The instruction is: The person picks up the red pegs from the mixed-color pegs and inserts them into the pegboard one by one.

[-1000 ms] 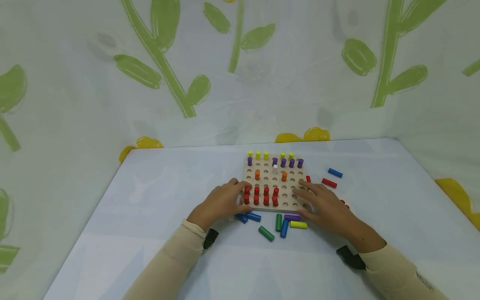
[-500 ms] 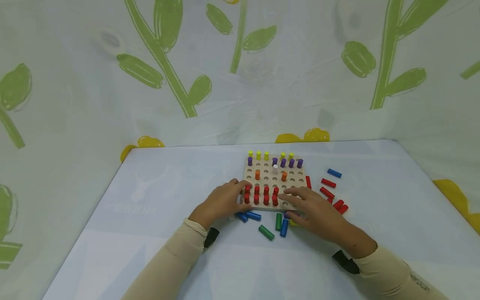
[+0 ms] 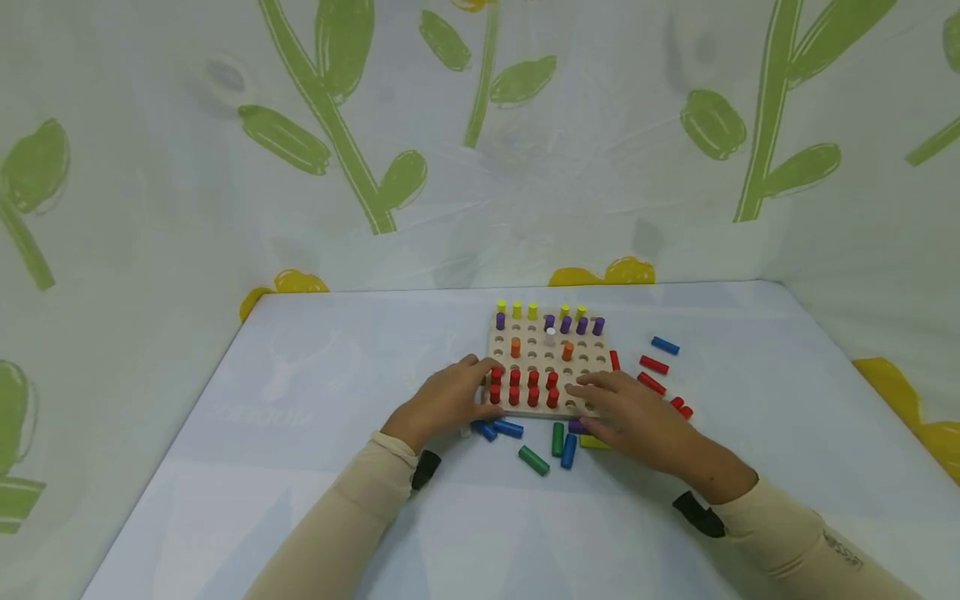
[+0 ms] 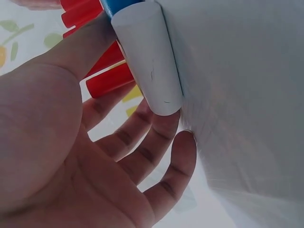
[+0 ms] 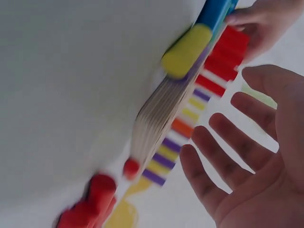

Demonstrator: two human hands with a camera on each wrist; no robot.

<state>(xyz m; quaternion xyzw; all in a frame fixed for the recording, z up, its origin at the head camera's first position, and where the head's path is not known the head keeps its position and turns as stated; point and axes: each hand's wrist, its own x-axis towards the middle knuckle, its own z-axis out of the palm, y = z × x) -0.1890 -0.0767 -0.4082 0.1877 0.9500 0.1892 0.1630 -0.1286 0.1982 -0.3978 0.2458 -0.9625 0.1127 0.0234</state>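
Observation:
A pale wooden pegboard (image 3: 540,412) lies on the table. Two rows of red pegs (image 3: 533,378) stand at its front left. Farther back are orange pegs (image 3: 515,347), a white peg (image 3: 551,336), purple pegs (image 3: 566,325) and yellow pegs (image 3: 532,311). My left hand (image 3: 442,402) holds the board's front left corner, its thumb at the front and curved fingers along the left side. A loose white peg (image 4: 149,59) lies close to that hand in the left wrist view. Over the board's front right corner hovers my right hand (image 3: 637,421), fingers spread and nothing in them.
Loose blue pegs (image 3: 508,428), green pegs (image 3: 534,460), a purple peg (image 3: 577,427) and a yellow peg (image 3: 595,442) lie before the board. To its right are several loose red pegs (image 3: 654,365) and a blue peg (image 3: 665,345). A leaf-patterned cloth wall (image 3: 480,208) rises behind the table.
My right hand moved left across the board's front right part, toward the red pegs, then drew back slightly right. My left hand stays at the board's corner. The standing pegs look the same.

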